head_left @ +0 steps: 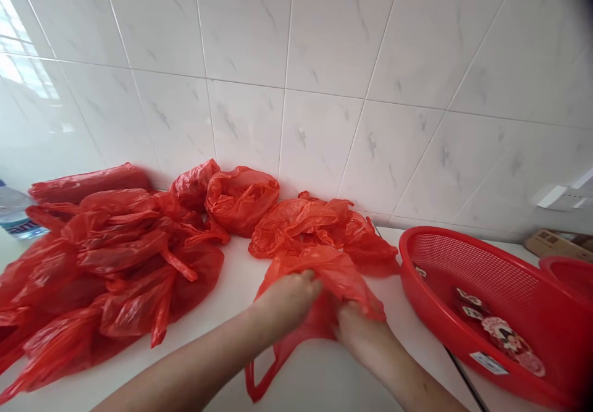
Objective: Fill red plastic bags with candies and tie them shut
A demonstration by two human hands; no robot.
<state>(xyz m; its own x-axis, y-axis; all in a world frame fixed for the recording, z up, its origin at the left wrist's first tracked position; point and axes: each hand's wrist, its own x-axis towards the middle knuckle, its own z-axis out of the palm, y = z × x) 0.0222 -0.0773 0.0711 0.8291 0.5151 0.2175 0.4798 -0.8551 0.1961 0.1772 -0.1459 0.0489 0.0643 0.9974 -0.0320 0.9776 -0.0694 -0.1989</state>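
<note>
A thin red plastic bag [319, 260] lies on the white table in front of me, one handle loop hanging toward me. My left hand [294, 294] is closed, its curled fingers pinching the bag's upper layer. Inside or beneath the red film reaches my right hand [356, 325]; its fingers are hidden by the plastic. Just behind the bag, more crumpled red bags [296, 220] lie against the tiled wall, and a bundled red bag [241, 199] sits to their left.
A large heap of red plastic bags [125, 257] covers the left side, near a water bottle [18, 214]. On the right stands a red perforated basket [463, 257] with several small pieces inside. Behind it are another red basket [567, 273] and a cardboard box [546, 242].
</note>
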